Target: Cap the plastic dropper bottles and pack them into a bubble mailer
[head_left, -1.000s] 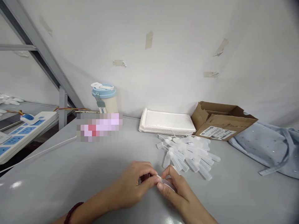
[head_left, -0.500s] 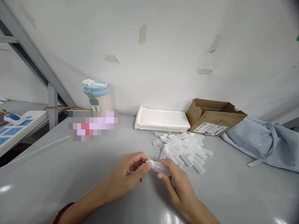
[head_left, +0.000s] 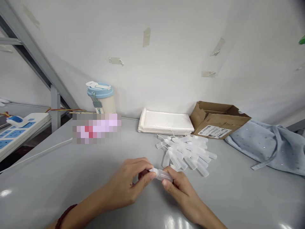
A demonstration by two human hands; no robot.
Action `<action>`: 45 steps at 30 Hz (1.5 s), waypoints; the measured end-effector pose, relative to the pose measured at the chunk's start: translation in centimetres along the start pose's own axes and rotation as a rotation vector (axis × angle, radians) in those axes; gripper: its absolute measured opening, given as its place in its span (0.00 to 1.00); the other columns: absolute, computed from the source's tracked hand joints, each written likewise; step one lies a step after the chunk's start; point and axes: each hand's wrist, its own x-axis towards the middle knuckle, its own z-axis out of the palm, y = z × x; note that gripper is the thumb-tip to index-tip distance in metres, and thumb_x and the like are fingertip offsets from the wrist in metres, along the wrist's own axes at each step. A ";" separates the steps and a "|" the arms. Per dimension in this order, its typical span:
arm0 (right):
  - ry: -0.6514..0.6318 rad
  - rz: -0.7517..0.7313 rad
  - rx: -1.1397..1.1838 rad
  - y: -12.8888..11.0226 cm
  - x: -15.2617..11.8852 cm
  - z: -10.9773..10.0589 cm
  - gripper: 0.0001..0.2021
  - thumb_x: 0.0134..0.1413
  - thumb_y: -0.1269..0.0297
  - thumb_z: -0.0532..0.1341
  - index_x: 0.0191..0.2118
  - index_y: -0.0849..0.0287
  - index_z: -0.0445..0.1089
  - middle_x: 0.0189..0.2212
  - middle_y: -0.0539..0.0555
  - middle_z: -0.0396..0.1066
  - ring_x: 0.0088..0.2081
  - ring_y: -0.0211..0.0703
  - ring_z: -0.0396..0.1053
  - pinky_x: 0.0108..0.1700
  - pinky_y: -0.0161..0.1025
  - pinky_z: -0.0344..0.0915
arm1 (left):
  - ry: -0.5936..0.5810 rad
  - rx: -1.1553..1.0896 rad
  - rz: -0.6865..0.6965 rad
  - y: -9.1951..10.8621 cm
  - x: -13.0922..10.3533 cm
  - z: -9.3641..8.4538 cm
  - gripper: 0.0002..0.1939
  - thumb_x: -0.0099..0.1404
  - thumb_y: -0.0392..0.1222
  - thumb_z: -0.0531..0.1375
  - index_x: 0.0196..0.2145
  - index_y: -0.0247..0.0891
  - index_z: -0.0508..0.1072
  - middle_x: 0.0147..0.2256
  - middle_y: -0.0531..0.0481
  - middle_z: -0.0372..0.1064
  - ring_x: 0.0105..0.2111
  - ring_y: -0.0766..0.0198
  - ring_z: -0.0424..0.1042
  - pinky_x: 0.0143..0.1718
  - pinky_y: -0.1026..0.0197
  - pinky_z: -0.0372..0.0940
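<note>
Between my hands, above the grey table, a small translucent plastic bottle [head_left: 162,175] lies nearly level. My left hand [head_left: 135,178] pinches the white cap [head_left: 154,172] at its left end between thumb and fingers. The bottle's body is gripped by my right hand [head_left: 182,189], thumb in front and fingers behind, hiding its right end. Just beyond my right hand is a loose pile of similar translucent bottles [head_left: 186,151], some with thin white loops at their caps.
Behind the pile are a stack of white envelopes [head_left: 166,120] and an open cardboard box [head_left: 219,121]. Blue-grey cloth [head_left: 274,143] lies at the right. A cup with a blue lid [head_left: 102,97], a pixelated pinkish item [head_left: 100,128] and a power strip [head_left: 21,130] stand left on the grey table [head_left: 71,171].
The bottle has dropped slightly in view and tilts a little differently. My left fingers have closed further round the cap, and my right hand has shifted slightly on the body.
</note>
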 end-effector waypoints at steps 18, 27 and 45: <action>-0.278 0.244 0.492 0.5 0.7 -0.2 0.23 0.55 0.44 0.54 0.21 0.58 0.54 0.13 0.40 0.44 0.15 0.28 0.41 0.17 0.29 0.43 | -0.042 -0.041 -0.159 -0.3 0.6 -0.1 0.15 0.66 0.48 0.52 0.28 0.35 0.69 0.17 0.59 0.53 0.17 0.71 0.53 0.21 0.67 0.50; 0.005 -0.198 -0.406 0.3 0.3 0.7 0.15 0.64 0.58 0.44 0.42 0.58 0.64 0.37 0.57 0.68 0.35 0.42 0.66 0.38 0.38 0.61 | -0.053 -0.276 -0.415 -0.6 1.2 1.6 0.23 0.65 0.50 0.50 0.16 0.35 0.60 0.15 0.58 0.54 0.18 0.72 0.52 0.20 0.68 0.48; 0.104 -0.024 -0.085 -0.3 0.7 0.0 0.19 0.59 0.48 0.52 0.30 0.60 0.65 0.20 0.47 0.59 0.23 0.34 0.57 0.25 0.32 0.54 | -0.074 -0.058 -0.222 -1.0 1.0 1.2 0.12 0.68 0.46 0.48 0.35 0.37 0.66 0.25 0.55 0.63 0.23 0.68 0.60 0.25 0.66 0.55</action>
